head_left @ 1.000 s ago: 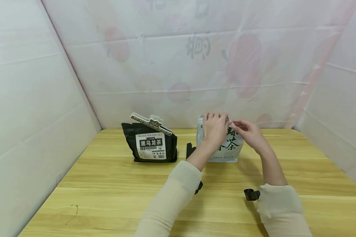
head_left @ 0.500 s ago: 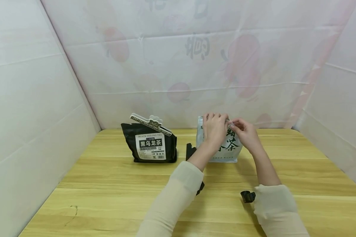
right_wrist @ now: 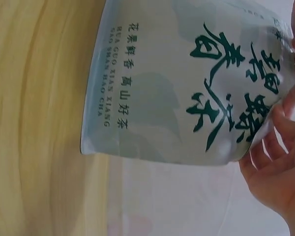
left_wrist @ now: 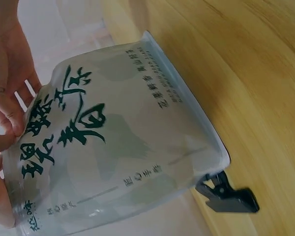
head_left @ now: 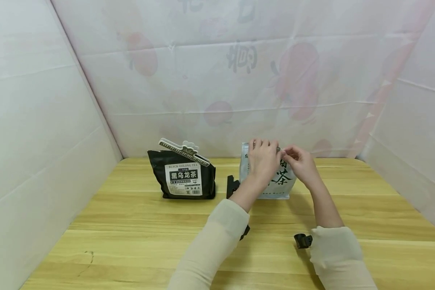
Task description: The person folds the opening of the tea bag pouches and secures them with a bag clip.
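A pale blue-white tea bag (head_left: 283, 186) with green Chinese characters stands upright at the back of the wooden table, right of centre. My left hand (head_left: 264, 161) grips its top edge from the near side and covers part of the front. Thumb and fingers of my right hand (head_left: 300, 163) pinch the top edge near the right corner. In the left wrist view the bag (left_wrist: 98, 132) shows its front, both hands at its top. From the right wrist view, my right hand (right_wrist: 273, 162) has its fingers behind the bag's upper corner and its thumb in front.
A black clip (head_left: 233, 186) lies on the table (head_left: 148, 241) just left of the pale bag. Further left stands a black oolong tea bag (head_left: 183, 177), a long white-edged clip (head_left: 185, 151) slanting across its top. Fabric walls (head_left: 217, 80) enclose the back and sides.
My right hand has shifted slightly left along the bag's top edge, its forearm moving left too. My left hand stays at the top, almost still; both bags keep their places.
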`<action>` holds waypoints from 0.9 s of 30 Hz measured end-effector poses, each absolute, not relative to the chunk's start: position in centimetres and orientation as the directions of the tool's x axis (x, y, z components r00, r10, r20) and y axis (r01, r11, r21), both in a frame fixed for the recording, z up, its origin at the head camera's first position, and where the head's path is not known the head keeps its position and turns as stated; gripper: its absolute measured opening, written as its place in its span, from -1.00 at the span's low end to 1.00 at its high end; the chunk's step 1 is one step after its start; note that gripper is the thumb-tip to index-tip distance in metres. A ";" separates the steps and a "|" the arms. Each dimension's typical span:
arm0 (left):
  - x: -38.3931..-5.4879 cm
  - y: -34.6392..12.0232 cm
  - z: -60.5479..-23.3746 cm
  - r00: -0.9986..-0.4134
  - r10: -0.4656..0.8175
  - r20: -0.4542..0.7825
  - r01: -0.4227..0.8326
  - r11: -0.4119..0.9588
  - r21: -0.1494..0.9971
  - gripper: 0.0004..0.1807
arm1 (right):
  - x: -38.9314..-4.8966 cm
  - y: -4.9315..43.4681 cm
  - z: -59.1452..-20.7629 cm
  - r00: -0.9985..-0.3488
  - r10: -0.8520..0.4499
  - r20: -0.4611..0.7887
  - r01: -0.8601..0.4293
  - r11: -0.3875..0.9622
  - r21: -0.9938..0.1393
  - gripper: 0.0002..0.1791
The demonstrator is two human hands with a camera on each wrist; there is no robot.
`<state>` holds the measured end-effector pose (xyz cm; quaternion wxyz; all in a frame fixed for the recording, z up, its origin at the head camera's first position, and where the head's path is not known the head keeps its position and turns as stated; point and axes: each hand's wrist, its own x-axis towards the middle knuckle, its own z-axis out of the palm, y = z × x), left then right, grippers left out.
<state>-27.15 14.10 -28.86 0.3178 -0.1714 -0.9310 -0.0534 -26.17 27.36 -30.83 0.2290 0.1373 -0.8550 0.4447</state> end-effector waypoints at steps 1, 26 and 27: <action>-27.2 14.1 -28.8 -0.744 0.285 0.605 0.345 0.938 -0.017 -0.70 | -26.2 27.5 -30.8 -0.863 -0.042 0.503 -0.436 0.566 -0.700 -0.78; -27.3 14.2 -29.2 -0.700 0.276 0.658 0.360 0.933 -0.009 -0.71 | -26.4 29.9 -31.6 -0.884 -0.018 0.468 -0.366 0.650 -0.666 -0.73; -27.3 14.2 -29.2 -0.699 0.278 0.658 0.361 0.932 -0.010 -0.72 | -26.4 29.9 -31.7 -0.880 -0.005 0.474 -0.366 0.645 -0.671 -0.73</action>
